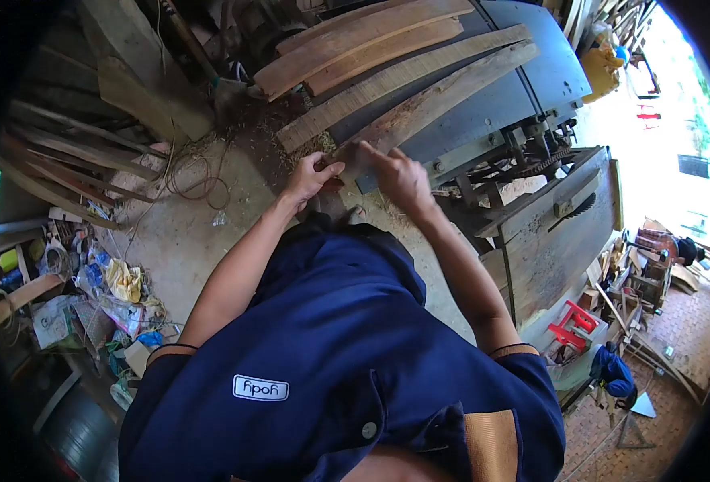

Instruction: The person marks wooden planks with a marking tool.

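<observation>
Near the end of a curved wooden plank [443,96] are both hands. My left hand [313,177] is closed, its thumb and fingers bent together beside the plank's near end; what it grips is hidden. My right hand [403,178] has bent fingers over the plank's near end and is partly blurred, so its hold is not clear. The plank lies at a slant on a blue-grey machine table [540,64]. Beyond it rest a rough-edged curved plank [403,80] and several smoother brown curved pieces [355,44].
A wooden saw table with a round blade [586,201] stands to the right. Curved timber strips [73,165] lean at the left. A coiled cord [198,178] and shavings lie on the floor. A red plastic stool [572,325] and wood scraps are at lower right.
</observation>
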`<state>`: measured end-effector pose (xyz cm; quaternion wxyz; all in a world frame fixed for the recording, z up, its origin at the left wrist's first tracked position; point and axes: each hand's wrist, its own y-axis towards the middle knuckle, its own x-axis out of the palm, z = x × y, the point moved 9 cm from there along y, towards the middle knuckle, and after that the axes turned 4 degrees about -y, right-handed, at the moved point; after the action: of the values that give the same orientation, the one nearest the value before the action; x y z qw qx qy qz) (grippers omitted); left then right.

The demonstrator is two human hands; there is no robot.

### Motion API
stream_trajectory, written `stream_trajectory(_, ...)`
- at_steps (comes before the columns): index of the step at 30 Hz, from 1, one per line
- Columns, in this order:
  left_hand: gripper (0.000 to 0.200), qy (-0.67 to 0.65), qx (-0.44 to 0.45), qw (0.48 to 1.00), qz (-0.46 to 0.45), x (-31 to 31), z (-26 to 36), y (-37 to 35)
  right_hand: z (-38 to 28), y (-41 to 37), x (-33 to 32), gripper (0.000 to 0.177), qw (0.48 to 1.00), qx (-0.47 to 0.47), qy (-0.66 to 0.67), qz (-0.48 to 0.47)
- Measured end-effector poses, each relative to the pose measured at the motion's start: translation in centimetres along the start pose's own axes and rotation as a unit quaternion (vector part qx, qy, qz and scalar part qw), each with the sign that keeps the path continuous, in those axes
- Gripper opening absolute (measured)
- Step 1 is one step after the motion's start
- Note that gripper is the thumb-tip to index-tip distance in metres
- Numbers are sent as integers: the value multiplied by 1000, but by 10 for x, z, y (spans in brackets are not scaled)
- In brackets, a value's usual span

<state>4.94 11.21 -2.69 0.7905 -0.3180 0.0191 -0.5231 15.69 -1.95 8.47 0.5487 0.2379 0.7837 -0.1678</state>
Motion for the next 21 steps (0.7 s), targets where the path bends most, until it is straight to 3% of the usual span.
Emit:
stream_trajectory(7,41,0,-1,1000,5,1,3,-2,4,-5,18,56,1000,11,-19,-17)
stream_trajectory(9,41,-3,-9,1000,-6,4,-1,-2,30,-2,8,54,997,-26,-55,54)
stream_trajectory(10,41,-5,-3,1000,-7,4,0,0,60,6,-4,53,994,56,-82,36)
stream_trajectory(11,41,-7,3,1000,-6,3,1,0,76,11,-24,50,991,88,-17,98)
stream_trajectory(13,41,13,-2,1000,-13,0,3,-2,83,14,-25,47,991,109,-38,67)
stream_trajectory(15,41,29,-5,999,-25,6,5,-1,59,13,-19,45,992,42,-40,115)
stream_trajectory(16,41,14,-2,1000,-22,7,6,-1,51,6,-10,47,997,64,-31,44)
stream_trajectory(21,44,8,-4,1000,-26,3,4,0,50,5,-11,49,995,93,-40,19)
